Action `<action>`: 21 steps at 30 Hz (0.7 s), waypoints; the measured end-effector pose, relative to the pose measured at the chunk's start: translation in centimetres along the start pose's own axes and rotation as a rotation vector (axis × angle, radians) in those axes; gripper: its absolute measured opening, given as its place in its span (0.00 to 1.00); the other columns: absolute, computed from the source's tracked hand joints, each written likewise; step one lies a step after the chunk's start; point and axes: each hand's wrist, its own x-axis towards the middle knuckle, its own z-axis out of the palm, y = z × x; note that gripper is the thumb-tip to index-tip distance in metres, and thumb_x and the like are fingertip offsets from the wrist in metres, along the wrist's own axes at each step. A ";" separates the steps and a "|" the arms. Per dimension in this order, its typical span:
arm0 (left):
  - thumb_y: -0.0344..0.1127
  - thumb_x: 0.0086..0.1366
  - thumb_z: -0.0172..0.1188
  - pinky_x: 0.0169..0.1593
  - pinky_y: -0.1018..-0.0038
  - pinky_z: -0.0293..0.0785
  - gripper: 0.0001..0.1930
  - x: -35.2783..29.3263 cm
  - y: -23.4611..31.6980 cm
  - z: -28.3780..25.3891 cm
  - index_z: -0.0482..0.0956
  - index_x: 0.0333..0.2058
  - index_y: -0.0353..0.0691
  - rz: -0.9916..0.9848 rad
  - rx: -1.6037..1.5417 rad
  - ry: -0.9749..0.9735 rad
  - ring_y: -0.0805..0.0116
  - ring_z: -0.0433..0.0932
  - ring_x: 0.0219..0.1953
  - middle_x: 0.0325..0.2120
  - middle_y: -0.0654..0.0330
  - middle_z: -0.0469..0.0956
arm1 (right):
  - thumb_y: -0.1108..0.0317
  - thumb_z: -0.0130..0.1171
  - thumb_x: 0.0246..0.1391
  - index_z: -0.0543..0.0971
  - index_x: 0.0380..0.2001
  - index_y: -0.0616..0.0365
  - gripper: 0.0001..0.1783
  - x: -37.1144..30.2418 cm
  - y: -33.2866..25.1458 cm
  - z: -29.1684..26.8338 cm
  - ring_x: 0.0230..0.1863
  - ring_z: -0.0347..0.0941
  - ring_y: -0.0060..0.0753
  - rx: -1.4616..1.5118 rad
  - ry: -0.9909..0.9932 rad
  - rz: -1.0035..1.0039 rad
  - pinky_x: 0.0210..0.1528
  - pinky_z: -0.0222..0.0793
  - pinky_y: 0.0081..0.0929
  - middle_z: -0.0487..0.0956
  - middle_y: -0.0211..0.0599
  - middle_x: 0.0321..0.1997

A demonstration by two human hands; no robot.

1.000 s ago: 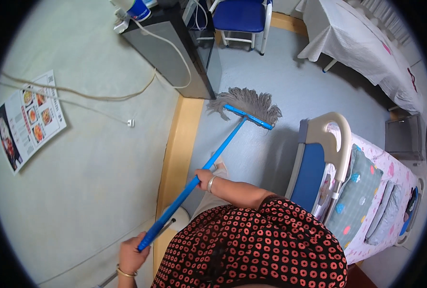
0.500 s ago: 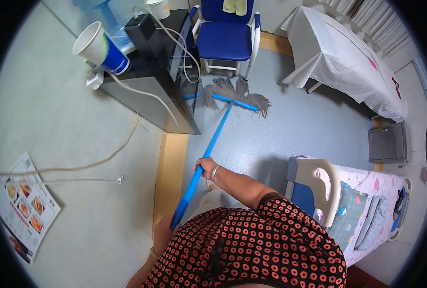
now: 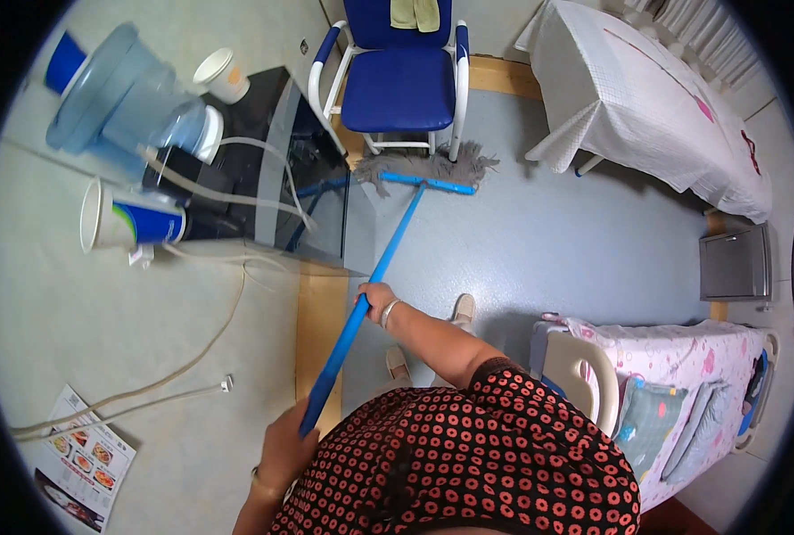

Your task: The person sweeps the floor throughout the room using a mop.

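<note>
A blue-handled mop (image 3: 337,357) slants away from me across the grey floor. Its grey string head (image 3: 437,167) lies spread at the front legs of the blue chair (image 3: 399,94). Wrapped round the middle of the handle is my right hand (image 3: 376,300), with a bracelet at its wrist. Lower down, my left hand (image 3: 283,450) is closed round the handle's top end, close to my body; it looks somewhat blurred.
Left of the mop stands a black cabinet (image 3: 321,187) with a water bottle (image 3: 129,98), paper cups and loose cables. A cloth-covered bed (image 3: 575,80) is at the far right. A small grey cabinet (image 3: 736,265) and a bed with pillows (image 3: 673,343) stand nearer on the right.
The mop head has shifted slightly left, closer to the chair legs. Both hands keep their grip. The view has moved, showing more of the water bottle and both my feet.
</note>
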 end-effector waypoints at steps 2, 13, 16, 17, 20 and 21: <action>0.26 0.41 0.52 0.35 0.69 0.67 0.21 -1.4 2.0 -1.7 0.65 0.39 0.32 -0.049 0.060 0.012 0.50 0.70 0.31 0.30 0.45 0.70 | 0.71 0.46 0.42 0.65 0.25 0.60 0.05 0.4 -0.7 -0.2 0.20 0.65 0.33 0.050 0.015 0.065 0.20 0.64 0.32 0.67 0.38 0.19; 0.20 0.35 0.57 0.30 0.79 0.68 0.19 6.7 14.1 -8.3 0.71 0.33 0.31 -0.063 0.153 -0.075 0.66 0.73 0.24 0.27 0.50 0.73 | 0.72 0.45 0.42 0.64 0.23 0.61 0.04 -8.1 -10.6 -4.6 0.24 0.67 0.35 0.459 -0.128 0.166 0.23 0.68 0.32 0.67 0.39 0.21; 0.21 0.34 0.56 0.29 0.78 0.68 0.19 11.6 17.8 -7.6 0.71 0.32 0.33 0.116 0.265 -0.162 0.62 0.73 0.23 0.26 0.52 0.73 | 0.72 0.45 0.42 0.64 0.20 0.61 0.04 -9.3 -14.0 -8.8 0.23 0.66 0.33 0.577 -0.148 0.062 0.22 0.67 0.30 0.67 0.39 0.21; 0.22 0.34 0.56 0.29 0.77 0.69 0.19 13.2 19.1 -7.1 0.71 0.32 0.35 0.180 0.336 -0.204 0.60 0.73 0.24 0.26 0.53 0.73 | 0.72 0.45 0.42 0.64 0.20 0.61 0.04 -9.4 -15.1 -10.5 0.23 0.66 0.33 0.604 -0.133 0.053 0.22 0.67 0.30 0.67 0.39 0.21; 0.28 0.36 0.56 0.28 0.73 0.69 0.18 17.2 21.7 -4.7 0.71 0.32 0.38 0.416 0.516 -0.236 0.58 0.72 0.26 0.28 0.55 0.72 | 0.71 0.43 0.41 0.64 0.18 0.60 0.05 -9.7 -17.6 -15.7 0.20 0.65 0.31 0.689 -0.086 -0.077 0.17 0.64 0.26 0.67 0.39 0.18; 0.29 0.36 0.56 0.28 0.72 0.69 0.18 19.1 22.9 -3.5 0.71 0.33 0.39 0.472 0.553 -0.278 0.58 0.72 0.27 0.29 0.56 0.72 | 0.71 0.43 0.41 0.65 0.17 0.60 0.05 -8.8 -18.2 -18.4 0.19 0.64 0.31 0.732 -0.070 -0.167 0.15 0.61 0.24 0.66 0.39 0.17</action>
